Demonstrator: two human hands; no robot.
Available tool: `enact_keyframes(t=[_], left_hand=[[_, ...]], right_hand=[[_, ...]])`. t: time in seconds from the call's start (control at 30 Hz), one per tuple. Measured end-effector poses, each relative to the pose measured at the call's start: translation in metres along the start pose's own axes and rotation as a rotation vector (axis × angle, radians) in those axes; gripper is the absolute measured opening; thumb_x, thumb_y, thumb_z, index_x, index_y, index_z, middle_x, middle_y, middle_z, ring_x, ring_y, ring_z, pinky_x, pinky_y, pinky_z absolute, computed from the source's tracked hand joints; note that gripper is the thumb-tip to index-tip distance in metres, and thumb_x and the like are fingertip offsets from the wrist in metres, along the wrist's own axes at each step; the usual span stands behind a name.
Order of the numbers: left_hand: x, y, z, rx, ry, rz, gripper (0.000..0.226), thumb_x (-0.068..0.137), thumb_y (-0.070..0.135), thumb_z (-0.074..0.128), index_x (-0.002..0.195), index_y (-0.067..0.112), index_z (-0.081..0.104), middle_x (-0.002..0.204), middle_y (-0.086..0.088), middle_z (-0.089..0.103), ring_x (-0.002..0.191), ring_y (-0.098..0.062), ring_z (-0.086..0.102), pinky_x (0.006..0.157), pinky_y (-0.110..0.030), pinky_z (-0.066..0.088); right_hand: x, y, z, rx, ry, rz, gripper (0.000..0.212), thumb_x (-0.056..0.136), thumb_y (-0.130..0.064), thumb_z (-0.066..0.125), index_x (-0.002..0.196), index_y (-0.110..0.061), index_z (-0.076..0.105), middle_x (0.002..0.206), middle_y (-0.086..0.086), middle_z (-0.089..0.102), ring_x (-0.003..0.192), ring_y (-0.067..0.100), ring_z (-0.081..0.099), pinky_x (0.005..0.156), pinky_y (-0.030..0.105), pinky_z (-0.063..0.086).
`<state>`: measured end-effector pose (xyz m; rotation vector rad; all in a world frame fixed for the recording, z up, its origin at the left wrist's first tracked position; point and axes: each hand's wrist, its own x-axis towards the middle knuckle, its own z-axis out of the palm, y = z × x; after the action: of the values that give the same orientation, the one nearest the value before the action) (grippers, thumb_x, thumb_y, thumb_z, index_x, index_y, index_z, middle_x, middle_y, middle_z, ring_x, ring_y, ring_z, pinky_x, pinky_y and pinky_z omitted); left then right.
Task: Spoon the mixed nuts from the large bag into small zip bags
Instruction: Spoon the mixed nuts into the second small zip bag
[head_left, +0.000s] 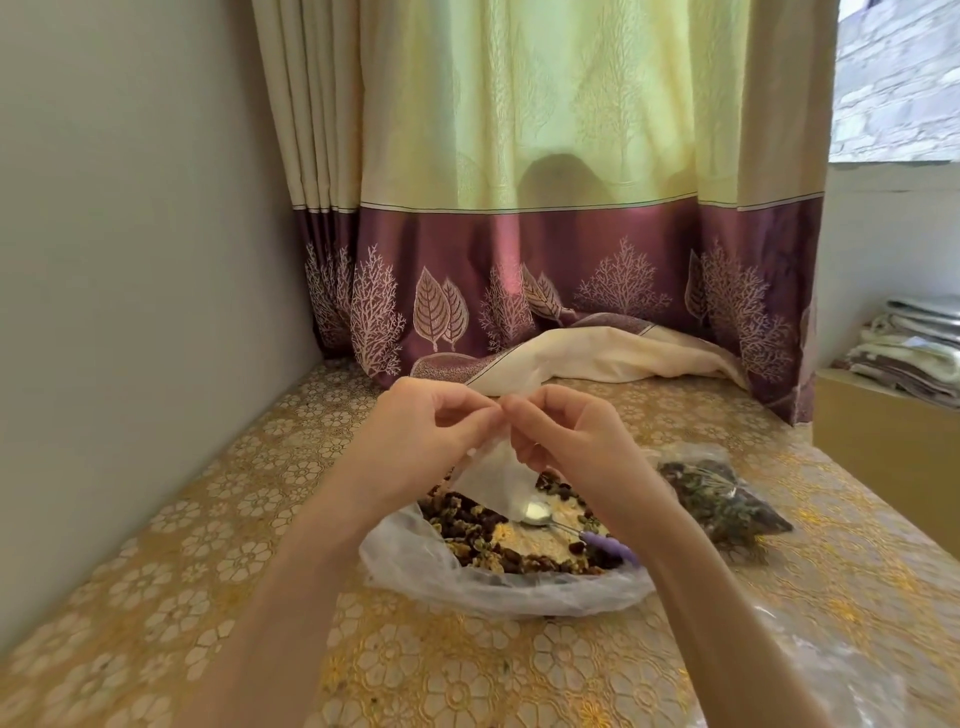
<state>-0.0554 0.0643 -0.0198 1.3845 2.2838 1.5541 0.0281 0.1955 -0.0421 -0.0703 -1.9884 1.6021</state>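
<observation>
A small clear zip bag (493, 478) hangs empty in the air above the large bag. My left hand (426, 431) and my right hand (561, 431) each pinch its top edge, fingertips almost meeting. Below them the large clear bag (415, 566) lies open on the table, holding mixed nuts (483, 530). A metal spoon (540, 514) with a purple handle lies in the nuts, bowl up, partly behind my right wrist. A filled small zip bag (722, 499) of nuts lies to the right.
The table (156, 597) wears a gold floral cloth. A grey wall runs along the left. A purple and yellow curtain (519, 260) hangs at the back, its hem spilling onto the table. Clear plastic (831, 675) lies at the front right. Folded textiles (914, 348) sit on a box.
</observation>
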Motion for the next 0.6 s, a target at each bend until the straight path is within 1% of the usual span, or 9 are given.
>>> enact_keyframes(t=[0.07,0.1,0.17,0.23,0.3,0.37,0.43,0.53,0.6], left_hand=[[0.0009,-0.0015,0.0004,0.026,0.049,0.022,0.01,0.085,0.02,0.066,0.087,0.016,0.075,0.068,0.001,0.071,0.063,-0.009,0.064,0.065,-0.03,0.055],[0.0013,-0.002,0.0016,0.071,0.079,0.047,0.009,0.085,0.018,0.066,0.087,0.016,0.075,0.067,0.005,0.07,0.062,-0.004,0.063,0.064,-0.024,0.055],[0.001,-0.0013,0.0043,0.173,0.135,0.106,0.01,0.084,0.014,0.066,0.087,0.017,0.075,0.07,0.013,0.068,0.065,0.004,0.062,0.063,-0.009,0.048],[0.0003,-0.0006,0.0062,0.213,0.16,0.13,0.011,0.085,0.014,0.065,0.087,0.018,0.075,0.073,0.013,0.069,0.07,0.005,0.062,0.063,-0.005,0.044],[-0.0001,-0.0012,0.0068,0.216,0.164,0.122,0.01,0.085,0.015,0.066,0.084,0.018,0.075,0.071,0.012,0.069,0.067,0.005,0.062,0.06,-0.006,0.043],[0.0001,-0.0025,0.0061,0.199,0.155,0.101,0.009,0.084,0.013,0.067,0.081,0.018,0.075,0.067,0.01,0.069,0.062,0.002,0.062,0.057,-0.009,0.046],[0.0007,-0.0035,0.0048,0.166,0.14,0.064,0.01,0.083,0.011,0.068,0.08,0.018,0.075,0.066,0.007,0.07,0.061,-0.002,0.064,0.06,-0.017,0.052],[0.001,-0.0052,0.0042,0.119,0.106,0.012,0.012,0.083,0.009,0.067,0.079,0.018,0.074,0.067,0.003,0.071,0.063,-0.008,0.066,0.065,-0.024,0.056],[0.0004,-0.006,0.005,0.105,0.082,-0.013,0.012,0.084,0.01,0.066,0.079,0.017,0.074,0.067,0.003,0.071,0.061,-0.006,0.065,0.066,-0.025,0.056]], right_hand=[[-0.0008,0.0002,0.004,-0.088,-0.01,-0.051,0.024,0.094,-0.017,0.054,0.071,-0.014,0.062,0.058,-0.007,0.059,0.052,0.002,0.052,0.054,0.015,0.042],[-0.0013,0.0007,0.0061,-0.134,-0.01,-0.073,0.027,0.095,-0.016,0.052,0.07,-0.016,0.061,0.058,-0.007,0.059,0.052,0.001,0.052,0.054,0.014,0.041],[-0.0022,0.0021,0.0093,-0.184,0.001,-0.102,0.031,0.097,-0.015,0.05,0.068,-0.016,0.06,0.059,-0.006,0.058,0.053,0.001,0.051,0.054,0.013,0.041],[-0.0024,0.0035,0.0095,-0.208,0.009,-0.119,0.03,0.097,-0.016,0.05,0.068,-0.014,0.06,0.059,-0.005,0.055,0.054,0.002,0.049,0.055,0.015,0.04],[-0.0023,0.0049,0.0078,-0.243,-0.005,-0.129,0.029,0.096,-0.017,0.052,0.068,-0.013,0.06,0.059,-0.006,0.052,0.056,0.004,0.045,0.056,0.02,0.039],[-0.0022,0.0051,0.0061,-0.27,-0.029,-0.144,0.029,0.095,-0.018,0.053,0.067,-0.016,0.059,0.058,-0.009,0.049,0.056,0.003,0.042,0.055,0.018,0.036],[-0.002,0.0047,0.0048,-0.295,-0.054,-0.166,0.029,0.095,-0.017,0.053,0.066,-0.017,0.059,0.059,-0.01,0.047,0.055,0.001,0.04,0.056,0.016,0.034],[-0.002,0.0055,0.0027,-0.306,-0.099,-0.163,0.027,0.095,-0.019,0.052,0.069,-0.016,0.058,0.063,-0.005,0.048,0.059,0.004,0.041,0.059,0.02,0.036],[-0.0026,0.0056,0.0017,-0.298,-0.122,-0.148,0.027,0.095,-0.018,0.051,0.07,-0.015,0.058,0.064,-0.004,0.047,0.06,0.007,0.041,0.059,0.021,0.036]])
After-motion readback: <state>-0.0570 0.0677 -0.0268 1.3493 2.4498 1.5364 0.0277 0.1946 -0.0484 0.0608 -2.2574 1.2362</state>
